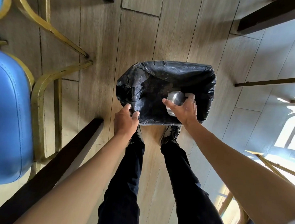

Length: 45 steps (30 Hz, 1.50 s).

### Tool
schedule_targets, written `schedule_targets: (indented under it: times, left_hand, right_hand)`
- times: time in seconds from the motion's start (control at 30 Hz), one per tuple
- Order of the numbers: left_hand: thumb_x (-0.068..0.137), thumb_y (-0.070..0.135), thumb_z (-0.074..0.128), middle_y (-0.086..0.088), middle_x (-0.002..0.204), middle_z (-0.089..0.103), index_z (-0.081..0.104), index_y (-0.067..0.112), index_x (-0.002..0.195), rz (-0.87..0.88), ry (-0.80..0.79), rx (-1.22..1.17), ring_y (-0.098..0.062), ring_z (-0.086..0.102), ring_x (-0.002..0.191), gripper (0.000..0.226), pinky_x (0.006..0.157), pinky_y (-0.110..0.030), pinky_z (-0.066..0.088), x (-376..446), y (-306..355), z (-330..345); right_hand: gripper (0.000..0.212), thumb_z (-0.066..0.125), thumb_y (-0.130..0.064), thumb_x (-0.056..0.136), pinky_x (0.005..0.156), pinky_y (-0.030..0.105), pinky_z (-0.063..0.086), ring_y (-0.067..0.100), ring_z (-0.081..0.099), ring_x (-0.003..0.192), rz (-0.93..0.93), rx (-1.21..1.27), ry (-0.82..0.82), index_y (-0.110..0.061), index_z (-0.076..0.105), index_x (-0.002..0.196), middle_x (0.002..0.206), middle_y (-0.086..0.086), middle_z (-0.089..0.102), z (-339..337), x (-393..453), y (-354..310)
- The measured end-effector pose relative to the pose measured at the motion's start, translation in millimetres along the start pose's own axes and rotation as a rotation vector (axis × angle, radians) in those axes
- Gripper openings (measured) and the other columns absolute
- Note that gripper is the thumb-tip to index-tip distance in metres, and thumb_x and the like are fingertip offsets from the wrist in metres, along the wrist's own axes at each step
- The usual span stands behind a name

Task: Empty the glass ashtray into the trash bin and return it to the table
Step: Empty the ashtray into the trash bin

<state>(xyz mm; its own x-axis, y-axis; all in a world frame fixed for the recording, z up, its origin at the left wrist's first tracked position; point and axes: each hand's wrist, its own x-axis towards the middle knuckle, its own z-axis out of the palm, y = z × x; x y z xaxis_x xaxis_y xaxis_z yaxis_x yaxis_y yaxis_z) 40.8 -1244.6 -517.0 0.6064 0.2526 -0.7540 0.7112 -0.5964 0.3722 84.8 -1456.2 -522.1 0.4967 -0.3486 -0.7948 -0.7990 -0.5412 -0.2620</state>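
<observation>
A trash bin (165, 78) lined with a black plastic bag stands on the wooden floor just in front of my feet. My right hand (184, 110) holds the glass ashtray (175, 98) over the bin's opening, tipped on its side, with fingers wrapped around its rim. My left hand (125, 118) pinches the near left edge of the black bag. The bin's inside is dark and its contents are hard to make out.
A blue padded chair (9, 116) with a gold metal frame (42, 93) stands at the left. Dark wooden table legs (48, 168) run at lower left and upper right (269, 17). More chair legs (269, 81) show at the right. My legs and shoes are below the bin.
</observation>
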Motion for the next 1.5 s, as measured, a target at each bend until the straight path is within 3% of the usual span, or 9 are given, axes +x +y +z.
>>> schedule_targets:
  times: [0.17,0.37,0.87,1.0,1.07,1.17,1.27,1.37,1.5]
  left_hand:
    - [0.094,0.026,0.067,-0.014,0.094,0.072,0.058,0.010,0.127,-0.011,-0.011,-0.013,-0.032,0.075,0.086,0.038,0.083,-0.049,0.061,0,-1,0]
    - [0.094,0.030,0.067,-0.016,0.111,0.072,0.054,0.012,0.134,-0.025,-0.037,-0.002,-0.034,0.075,0.095,0.047,0.088,-0.050,0.060,2,-2,0]
    - [0.093,0.030,0.068,-0.018,0.111,0.072,0.051,0.009,0.138,-0.031,-0.069,-0.023,-0.036,0.075,0.095,0.052,0.086,-0.050,0.062,2,-3,-2]
    - [0.093,0.030,0.069,-0.019,0.111,0.072,0.052,0.009,0.137,-0.032,-0.069,-0.002,-0.036,0.075,0.095,0.052,0.085,-0.051,0.061,3,-2,-2]
    - [0.093,0.030,0.069,-0.019,0.113,0.071,0.051,0.009,0.139,-0.044,-0.072,0.003,-0.036,0.075,0.097,0.054,0.087,-0.050,0.061,3,-2,-3]
    - [0.093,0.029,0.069,-0.021,0.120,0.068,0.048,0.007,0.143,-0.062,-0.094,-0.018,-0.038,0.074,0.100,0.058,0.091,-0.050,0.060,3,0,-4]
    - [0.088,0.035,0.070,-0.021,0.121,0.067,0.048,0.008,0.143,-0.110,-0.128,-0.071,-0.036,0.072,0.103,0.065,0.091,-0.050,0.060,8,-6,-5]
    - [0.078,0.048,0.065,-0.014,0.113,0.071,0.057,0.014,0.125,-0.152,-0.170,-0.076,-0.033,0.073,0.100,0.059,0.089,-0.051,0.061,14,-18,-4]
    - [0.094,0.030,0.061,-0.015,0.128,0.065,0.047,0.007,0.133,-0.145,-0.187,-0.022,-0.033,0.068,0.112,0.047,0.099,-0.048,0.055,-26,14,-28]
  right_hand:
    - [0.114,0.085,-0.068,0.067,0.112,0.047,0.047,0.035,0.050,0.137,-0.026,-0.052,0.007,-0.008,0.035,0.150,0.149,0.017,0.049,-1,1,2]
    - [0.117,0.087,-0.065,0.066,0.112,0.048,0.047,0.035,0.049,0.137,-0.044,-0.080,-0.003,-0.006,0.031,0.150,0.150,0.017,0.046,-2,1,0]
    - [0.108,0.086,-0.065,0.067,0.108,0.048,0.050,0.034,0.052,0.131,-0.094,-0.125,-0.022,-0.007,0.037,0.144,0.145,0.015,0.049,-4,1,3]
    - [0.089,0.083,-0.064,0.072,0.097,0.043,0.059,0.025,0.066,0.117,0.033,0.280,-0.042,-0.017,0.048,0.139,0.134,0.008,0.062,-15,2,-3]
    - [0.070,0.081,-0.057,0.078,0.090,0.043,0.064,0.028,0.071,0.113,0.171,0.587,-0.120,-0.020,0.057,0.132,0.126,0.008,0.069,-24,-1,-5]
    - [0.046,0.072,-0.054,0.087,0.090,0.044,0.060,0.027,0.071,0.109,0.273,0.853,-0.252,-0.023,0.067,0.121,0.114,0.006,0.073,-39,-7,-5]
    - [0.059,0.069,-0.055,0.086,0.088,0.045,0.060,0.031,0.069,0.118,0.343,1.137,-0.322,-0.019,0.066,0.132,0.135,0.012,0.071,-50,-15,4]
    - [0.075,0.067,-0.054,0.085,0.094,0.048,0.056,0.039,0.058,0.136,0.347,1.320,-0.405,-0.017,0.055,0.149,0.152,0.016,0.058,-66,-31,11]
    - [0.074,0.065,-0.050,0.089,0.101,0.049,0.054,0.043,0.052,0.141,0.353,1.460,-0.474,-0.014,0.051,0.152,0.157,0.018,0.052,-84,-64,19]
